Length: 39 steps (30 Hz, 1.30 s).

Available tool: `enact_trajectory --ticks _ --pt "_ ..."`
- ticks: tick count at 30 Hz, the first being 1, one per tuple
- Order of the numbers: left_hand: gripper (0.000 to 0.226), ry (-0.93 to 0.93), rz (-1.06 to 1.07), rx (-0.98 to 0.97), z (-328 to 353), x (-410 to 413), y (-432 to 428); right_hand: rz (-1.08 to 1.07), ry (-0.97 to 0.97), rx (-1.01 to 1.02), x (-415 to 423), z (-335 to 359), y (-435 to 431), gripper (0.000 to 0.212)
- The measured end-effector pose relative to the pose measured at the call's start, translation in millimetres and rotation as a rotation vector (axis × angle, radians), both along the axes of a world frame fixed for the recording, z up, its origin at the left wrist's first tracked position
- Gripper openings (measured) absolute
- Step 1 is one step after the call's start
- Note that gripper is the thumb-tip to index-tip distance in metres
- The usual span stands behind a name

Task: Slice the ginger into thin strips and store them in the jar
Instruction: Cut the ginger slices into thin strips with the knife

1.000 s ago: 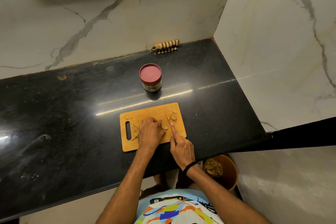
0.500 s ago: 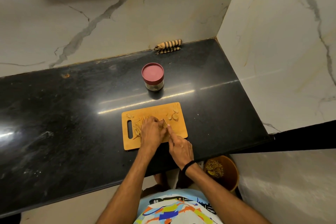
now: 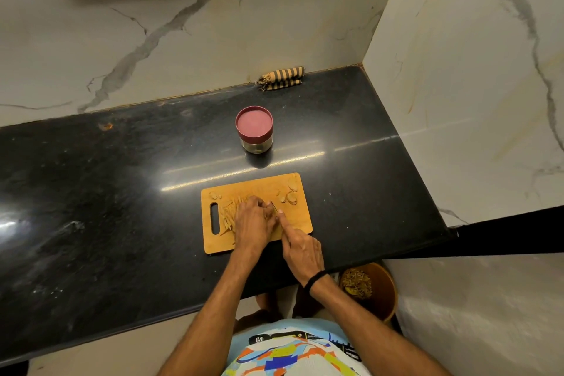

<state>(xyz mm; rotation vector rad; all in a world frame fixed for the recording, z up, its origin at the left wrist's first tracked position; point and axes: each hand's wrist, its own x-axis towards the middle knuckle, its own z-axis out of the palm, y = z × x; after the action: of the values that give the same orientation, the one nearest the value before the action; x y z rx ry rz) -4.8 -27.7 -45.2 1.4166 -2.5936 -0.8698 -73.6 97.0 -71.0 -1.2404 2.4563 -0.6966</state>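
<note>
Board (image 3: 300, 224): ginger strips (image 3: 228, 214) left of hands (image 3: 254, 224)

Warm, fairly dim indoor light falls from above. The black counter (image 3: 91, 192) throws it back as a long bright streak between the jar (image 3: 254, 128) and the cutting board (image 3: 262, 186), with a harsher white flare at the far left edge. The jar drops a short dark reflection toward the board. Wide-angle bending curves the counter's edges and the marble walls (image 3: 183, 40). Detail is soft: the ginger (image 3: 228, 212) melts into the board's colour, and the knife (image 3: 273, 206) between the left hand (image 3: 251, 223) and right hand (image 3: 302, 253) is a faint sliver.
</note>
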Motion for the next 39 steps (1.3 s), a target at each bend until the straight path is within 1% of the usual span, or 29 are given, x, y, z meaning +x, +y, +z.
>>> enact_trajectory --ticks 4,13,17,20,24,31,35,39 --pt "0.024 0.030 0.032 0.010 5.9 -2.2 2.3 0.004 -0.010 -0.006 -0.6 0.0 -0.7 0.059" --pt "0.021 -0.039 0.014 -0.020 4.0 -4.8 -3.0 0.013 0.022 0.036 -0.3 -2.4 -8.2 0.065" --pt "0.022 -0.079 0.008 -0.052 4.5 -8.0 -2.7 0.028 0.146 0.122 4.9 -6.2 -0.7 0.075" --pt "0.020 -0.117 0.028 -0.044 3.6 -9.8 -2.8 0.047 0.239 0.173 9.4 -8.5 17.6 0.079" --pt "0.024 -0.142 0.018 -0.045 1.2 -9.3 -4.0 0.084 0.280 0.201 9.9 -8.7 35.3 0.080" --pt "0.029 -0.095 0.019 0.017 -4.0 -4.7 -7.2 0.015 0.222 0.148 7.6 -6.0 29.9 0.074" --pt "0.032 -0.061 0.015 0.017 -6.2 0.1 -6.9 0.037 0.206 0.114 5.8 -3.2 37.9 0.070" --pt "0.033 -0.054 0.007 0.019 -7.1 1.0 -7.9 0.033 0.142 0.082 5.0 -3.1 40.0 0.070"
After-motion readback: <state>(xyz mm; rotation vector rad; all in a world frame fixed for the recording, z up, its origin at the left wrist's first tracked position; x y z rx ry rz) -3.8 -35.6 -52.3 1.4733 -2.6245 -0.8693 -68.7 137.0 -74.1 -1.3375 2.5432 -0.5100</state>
